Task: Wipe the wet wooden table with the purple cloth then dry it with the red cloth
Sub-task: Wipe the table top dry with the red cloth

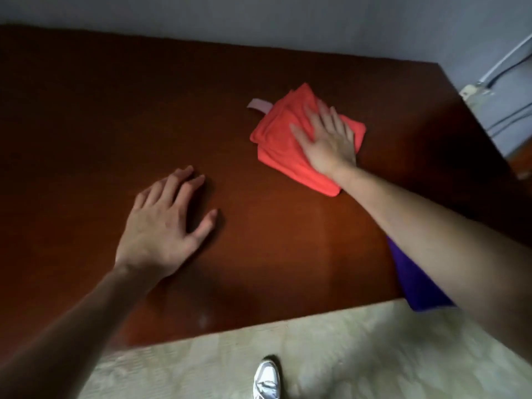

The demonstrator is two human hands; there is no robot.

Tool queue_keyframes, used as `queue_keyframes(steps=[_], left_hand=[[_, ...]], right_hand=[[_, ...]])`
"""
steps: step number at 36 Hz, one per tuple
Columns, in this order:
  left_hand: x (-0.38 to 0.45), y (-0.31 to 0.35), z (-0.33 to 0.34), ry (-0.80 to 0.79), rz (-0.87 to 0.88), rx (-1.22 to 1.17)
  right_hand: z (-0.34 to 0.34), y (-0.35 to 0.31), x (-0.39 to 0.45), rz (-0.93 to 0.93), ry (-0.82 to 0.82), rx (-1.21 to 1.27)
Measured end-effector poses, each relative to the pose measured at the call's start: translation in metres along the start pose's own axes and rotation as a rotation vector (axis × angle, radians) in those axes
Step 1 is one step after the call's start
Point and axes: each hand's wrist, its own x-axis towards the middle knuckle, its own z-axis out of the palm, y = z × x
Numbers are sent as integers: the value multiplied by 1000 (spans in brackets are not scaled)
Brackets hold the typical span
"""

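Drying step. Your right hand (328,139) lies flat, fingers spread, on the folded red cloth (288,156); left hand (164,220) splayed, bracing the dark wooden table (86,110). Folded purple cloth (414,283) sits under your right forearm. Press evenly; overlap strokes toward the left hand.

Table (259,240): dark reddish-brown wood. Folded cloth (276,145): coral red, pale pink tag (258,105). Second cloth (417,286): deep purple. Floor (345,355): pale cream, faint mottled pattern. Shoe (266,380): white. Wall (259,18): grey.
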Motion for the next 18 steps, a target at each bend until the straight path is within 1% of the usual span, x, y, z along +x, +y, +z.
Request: queue_keyframes(steps=[4, 9, 12, 16, 18], left_hand=[[-1, 0, -2, -31, -9, 5], [-3, 2, -4, -43, -20, -7], [-4, 4, -6, -62, -33, -17], [-4, 6, -8, -66, -34, -24], [-4, 6, -6, -52, -29, -12]], right_hand=[[4, 7, -85, -17, 62, -4], [8, 17, -172, -93, 74, -15], [8, 22, -188, -136, 63, -21], [6, 22, -183, -142, 46, -22], [5, 26, -177, -182, 41, -24]])
